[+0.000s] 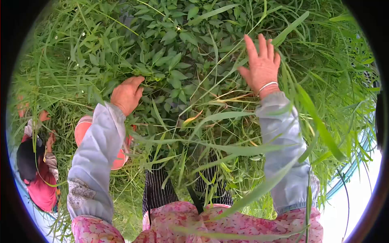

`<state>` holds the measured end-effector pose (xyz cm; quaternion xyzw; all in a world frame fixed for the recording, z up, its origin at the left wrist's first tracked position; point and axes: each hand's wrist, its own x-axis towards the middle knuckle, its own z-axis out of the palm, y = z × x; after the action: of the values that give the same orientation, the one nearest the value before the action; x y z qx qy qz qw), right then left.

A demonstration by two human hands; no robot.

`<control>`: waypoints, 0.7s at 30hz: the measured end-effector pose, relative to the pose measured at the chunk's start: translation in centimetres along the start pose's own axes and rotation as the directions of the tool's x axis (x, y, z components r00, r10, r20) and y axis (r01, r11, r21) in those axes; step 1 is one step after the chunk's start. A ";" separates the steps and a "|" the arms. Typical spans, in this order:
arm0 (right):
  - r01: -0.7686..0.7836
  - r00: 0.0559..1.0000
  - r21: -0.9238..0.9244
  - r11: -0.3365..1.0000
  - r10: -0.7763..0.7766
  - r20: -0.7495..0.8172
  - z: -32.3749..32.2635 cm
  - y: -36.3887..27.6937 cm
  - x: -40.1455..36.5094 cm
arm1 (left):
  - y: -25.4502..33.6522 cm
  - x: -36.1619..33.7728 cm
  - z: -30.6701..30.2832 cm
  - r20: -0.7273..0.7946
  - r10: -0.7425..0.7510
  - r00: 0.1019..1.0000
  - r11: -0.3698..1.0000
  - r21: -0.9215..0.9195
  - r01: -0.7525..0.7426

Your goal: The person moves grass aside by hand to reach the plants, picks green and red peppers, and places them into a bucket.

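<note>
My left hand [127, 95] is at the leafy green plants [162, 60], left of the middle. Its fingers are curled, with the thumb just below the forefinger. What they hold, if anything, is hidden. My right hand [262, 64] is open over the foliage at the upper right, fingers spread and palm partly showing. A white bracelet [268, 86] circles that wrist. Long grass blades [289, 30] pass beside and behind this hand. Under my left sleeve a pink-red container [82, 130] stands partly covered; I cannot make out its contents.
Tall grass [336, 73] crowds both sides, and several blades cross in front of my body. Another person [41, 178] in a red top crouches at the far left, hands in the grass. Blue-green netting [356, 154] borders the right edge.
</note>
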<state>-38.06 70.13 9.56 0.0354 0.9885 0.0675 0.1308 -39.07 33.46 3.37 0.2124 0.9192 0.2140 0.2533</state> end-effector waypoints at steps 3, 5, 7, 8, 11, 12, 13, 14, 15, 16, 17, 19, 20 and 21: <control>-0.331 0.873 -0.246 0.911 0.395 0.286 2.9 11.6 -0.8 | 0.6 -0.2 0.3 -0.009 0.061 0.998 0.992 0.113 -0.060; -0.435 0.683 -0.333 0.837 0.548 0.484 5.5 16.9 -4.2 | 1.6 -0.2 0.6 0.069 0.077 0.995 0.967 0.238 -0.091; -0.494 0.529 -0.273 0.826 0.534 0.659 11.1 21.6 -10.1 | 3.1 0.0 0.6 0.119 0.097 0.988 0.960 0.250 -0.125; -0.492 0.478 -0.277 0.825 0.522 0.706 13.5 22.3 -13.5 | 4.3 0.1 0.8 0.135 0.085 0.987 0.986 0.130 -0.103; -0.515 0.448 -0.145 0.845 0.409 0.795 22.6 24.2 -23.4 | 9.3 1.3 1.3 0.199 0.001 0.980 0.991 -0.133 0.026; -0.550 0.459 -0.081 0.831 0.382 0.802 23.3 23.0 -25.1 | 11.3 2.1 1.7 0.243 -0.047 0.969 0.983 -0.162 0.088; -0.577 0.479 -0.025 0.816 0.363 0.800 23.5 21.6 -25.9 | 12.5 2.6 3.2 0.187 -0.040 0.982 0.975 -0.209 0.079; -0.604 0.503 0.038 0.796 0.343 0.793 23.9 20.6 -26.5 | 13.4 2.7 5.8 0.130 -0.030 0.991 0.965 -0.256 0.063; -0.621 0.531 0.094 0.778 0.330 0.781 23.6 19.6 -26.4 | 13.9 2.4 9.6 0.096 0.013 0.995 0.961 -0.276 0.014; -0.635 0.558 0.150 0.758 0.316 0.767 23.5 18.7 -26.5 | 14.5 2.1 12.5 0.059 0.056 0.997 0.955 -0.294 -0.036; -0.638 0.591 0.203 0.743 0.304 0.747 23.3 18.2 -26.4 | 16.4 1.2 13.1 0.187 0.127 0.974 0.947 -0.314 -0.063; -0.623 0.657 0.297 0.724 0.277 0.701 22.0 17.4 -25.6 | 19.6 -1.9 15.5 0.394 0.199 0.897 0.925 -0.378 -0.038; -0.598 0.692 0.330 0.730 0.264 0.672 20.8 17.3 -25.0 | 20.5 -3.4 18.0 0.470 0.206 0.858 0.910 -0.415 0.009; -0.568 0.721 0.343 0.748 0.250 0.646 19.6 17.2 -24.5 | 21.4 -4.7 19.6 0.527 0.182 0.830 0.935 -0.355 0.020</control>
<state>-8.41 87.39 -0.49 0.3144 0.8488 -0.1871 0.3817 -18.48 54.20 0.58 0.2564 0.7449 0.3122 0.5310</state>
